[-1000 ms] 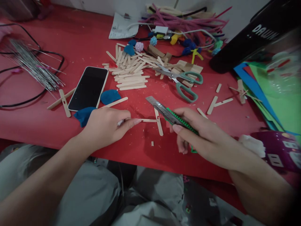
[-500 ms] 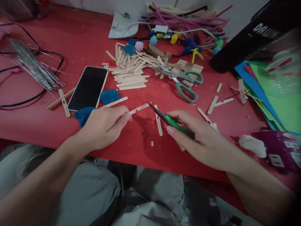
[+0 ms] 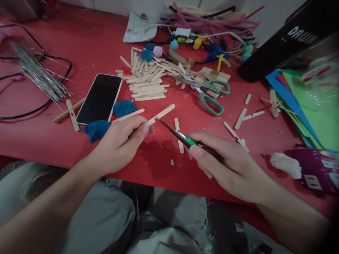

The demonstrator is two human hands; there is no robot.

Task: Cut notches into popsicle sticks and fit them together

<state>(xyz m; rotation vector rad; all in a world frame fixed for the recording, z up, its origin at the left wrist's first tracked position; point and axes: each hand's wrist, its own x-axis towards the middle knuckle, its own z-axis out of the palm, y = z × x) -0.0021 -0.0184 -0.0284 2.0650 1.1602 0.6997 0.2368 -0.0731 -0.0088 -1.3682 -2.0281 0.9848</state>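
Pinched between the thumb and fingers of my left hand (image 3: 127, 141) is a wooden craft stick (image 3: 166, 111) with a notch cut in its side. My right hand (image 3: 222, 158) grips a green-handled utility knife (image 3: 191, 141). Its dark blade points left, with the tip close to the notch; whether it touches the wood I cannot tell. Beneath the blade, a second notched stick (image 3: 180, 145) lies on the red tabletop (image 3: 148, 169). A tiny wood offcut (image 3: 172, 162) rests near the front edge.
Behind my hands lie a pile of craft sticks (image 3: 148, 84) and green-handled scissors (image 3: 212, 97). A phone (image 3: 99, 98) and blue pieces (image 3: 96, 130) are at left, beside wires (image 3: 42, 76). At right are a black bottle (image 3: 275, 42), coloured sheets (image 3: 304, 106) and a purple packet (image 3: 315, 169).
My left hand has tilted the stick so its far end points higher. My right hand has drawn the knife slightly down, and the blade tip has shifted from the stick's far end toward the notch.
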